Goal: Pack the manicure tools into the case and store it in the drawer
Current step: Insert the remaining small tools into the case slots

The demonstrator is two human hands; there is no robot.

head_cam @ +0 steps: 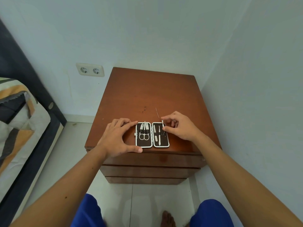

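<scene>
I judge packing nearly done: my left hand steadies the open manicure case on the table, right hand pinching a thin tool needing seating in its loop.

Small tool at right hand: type unreadable, mostly covered by fingertips. Case left edge partly masked by left hand. Bed cropped at left frame edge. Drawer fronts partly blocked by forearms.
</scene>
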